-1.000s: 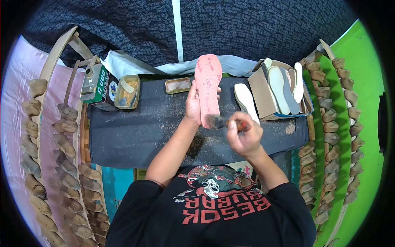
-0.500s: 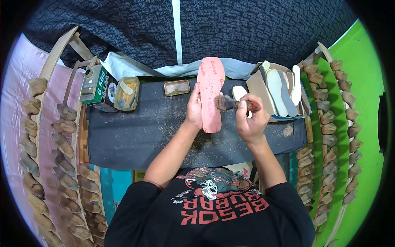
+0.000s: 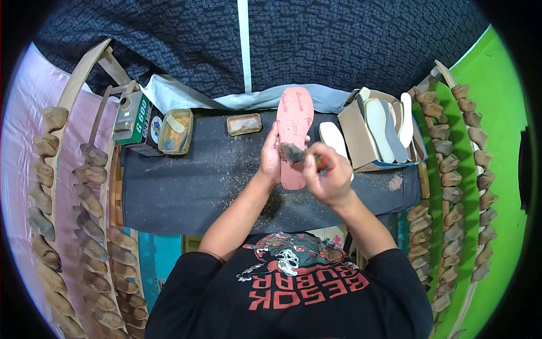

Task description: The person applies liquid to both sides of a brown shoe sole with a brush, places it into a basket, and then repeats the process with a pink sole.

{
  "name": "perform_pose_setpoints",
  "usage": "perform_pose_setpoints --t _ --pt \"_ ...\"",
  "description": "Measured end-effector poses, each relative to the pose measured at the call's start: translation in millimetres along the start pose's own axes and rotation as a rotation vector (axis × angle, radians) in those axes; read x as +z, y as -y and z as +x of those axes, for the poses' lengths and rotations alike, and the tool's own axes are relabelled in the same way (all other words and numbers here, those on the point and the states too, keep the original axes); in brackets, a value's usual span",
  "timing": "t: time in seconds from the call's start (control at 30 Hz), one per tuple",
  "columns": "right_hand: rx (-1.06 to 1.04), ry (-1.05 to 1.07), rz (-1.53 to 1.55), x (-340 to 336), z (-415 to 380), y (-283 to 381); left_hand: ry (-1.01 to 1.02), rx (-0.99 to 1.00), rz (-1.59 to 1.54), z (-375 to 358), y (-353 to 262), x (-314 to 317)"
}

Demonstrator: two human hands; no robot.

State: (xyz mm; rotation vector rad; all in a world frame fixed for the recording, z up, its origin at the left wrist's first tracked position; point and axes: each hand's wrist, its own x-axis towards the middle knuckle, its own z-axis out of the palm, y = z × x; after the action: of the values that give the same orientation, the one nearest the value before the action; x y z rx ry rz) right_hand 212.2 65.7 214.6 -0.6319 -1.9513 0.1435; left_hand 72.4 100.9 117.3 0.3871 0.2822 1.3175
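My left hand [image 3: 271, 157] is closed around the side of a pink insole [image 3: 294, 116], holding it above the table. Faint printed words and small specks mark the insole's upper face. In my right hand [image 3: 330, 181] is a brush [image 3: 293, 152], gripped by its reddish handle. Its dark bristles lie over the lower middle of the insole, near my left fingers; whether they touch the surface is hard to tell. Behind my right hand a white insole [image 3: 333, 137] lies on the table, partly hidden.
The dark cloth-covered table [image 3: 169, 192] is strewn with small scraps. On it stand a green metal can [image 3: 131, 118], a tub [image 3: 175, 131], a small tray [image 3: 244, 124] and a cardboard box [image 3: 358, 133] of insoles. Racks of wooden shoe lasts [image 3: 90, 198] flank both sides.
The brush and my right hand have swept left across the insole. The pink insole has come slightly nearer to me, and more of the white insole behind shows.
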Motion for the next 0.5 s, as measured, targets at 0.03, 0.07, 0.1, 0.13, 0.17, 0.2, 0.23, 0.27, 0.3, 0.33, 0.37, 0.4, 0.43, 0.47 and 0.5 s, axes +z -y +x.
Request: perform_pose_setpoints --t 0.03,0.07,0.1,0.13,0.17,0.2,0.23,0.27,0.3,0.33,0.37,0.4,0.43,0.47,0.5 --pt "0.088 -0.025 -0.015 -1 0 -5 -0.096 -0.014 -0.111 -2 1 13" --pt "0.176 -0.049 -0.030 -4 2 -14 -0.097 -0.015 -0.110 -3 2 13" --pt "0.222 -0.104 -0.014 -5 5 -22 -0.076 0.017 -0.121 -3 2 13" --pt "0.186 -0.150 -0.061 -7 11 -27 -0.053 0.052 -0.132 -2 2 12" --pt "0.181 -0.172 -0.058 -8 13 -31 0.179 0.020 -0.080 2 5 -18" --pt "0.178 -0.194 -0.056 -8 14 -33 0.179 0.022 -0.080 0 4 -11" --pt "0.177 -0.194 -0.056 -9 12 -31 0.088 0.034 -0.060 -2 5 -2" --pt "0.168 -0.127 -0.056 -9 10 -25 -0.004 0.045 -0.039 -4 5 5" --pt "0.160 -0.061 -0.056 -9 7 -17 -0.005 0.044 -0.039 -6 3 10" --pt "0.179 -0.023 0.013 -9 9 -1 -0.046 0.012 -0.098 -7 2 14" --pt "0.116 -0.013 -0.002 -7 5 -2 -0.086 -0.020 -0.155 -8 1 17" --pt "0.053 -0.004 -0.018 -4 -1 -5 -0.085 -0.023 -0.151 -9 1 19" --pt "0.079 -0.040 0.040 -1 -2 -9 -0.104 -0.017 -0.160 -9 1 20" --pt "0.081 -0.043 0.040 -3 1 -14 -0.124 -0.010 -0.170 -9 1 23" --pt "0.158 -0.082 0.014 -7 4 -22 -0.137 0.024 -0.191 -9 1 33"
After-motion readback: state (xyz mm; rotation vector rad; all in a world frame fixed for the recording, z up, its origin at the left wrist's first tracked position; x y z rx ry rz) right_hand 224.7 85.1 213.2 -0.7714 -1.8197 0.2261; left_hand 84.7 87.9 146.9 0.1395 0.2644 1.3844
